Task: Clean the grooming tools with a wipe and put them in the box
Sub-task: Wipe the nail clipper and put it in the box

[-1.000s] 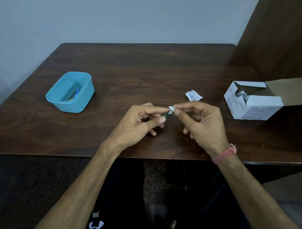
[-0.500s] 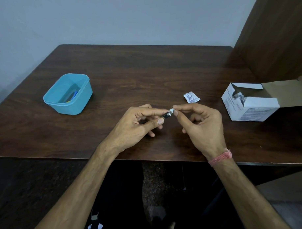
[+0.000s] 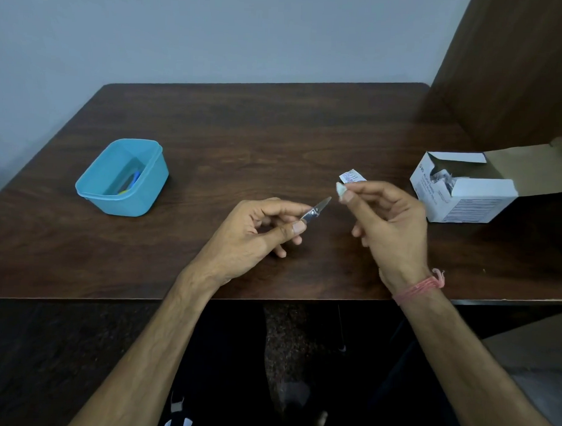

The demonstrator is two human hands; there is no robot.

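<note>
My left hand (image 3: 256, 231) pinches a small metal grooming tool (image 3: 316, 209) between thumb and forefinger, its pointed tip aimed up and to the right. My right hand (image 3: 390, 226) pinches a small folded white wipe (image 3: 340, 187) a short way off the tool's tip, not touching it. The blue plastic box (image 3: 121, 177) stands open at the left of the table with blue and yellow tools lying inside.
A torn wipe sachet (image 3: 351, 176) lies on the dark wooden table (image 3: 244, 141) just behind my right hand. An open white carton of wipes (image 3: 465, 190) sits at the right, its flap spread toward the brown side panel. The table's near edge runs under my wrists.
My right hand has pulled the wipe off the tool's tip and moved right and up. The tool's blade, covered by the wipe before, now shows bare. My left hand holds steady.
</note>
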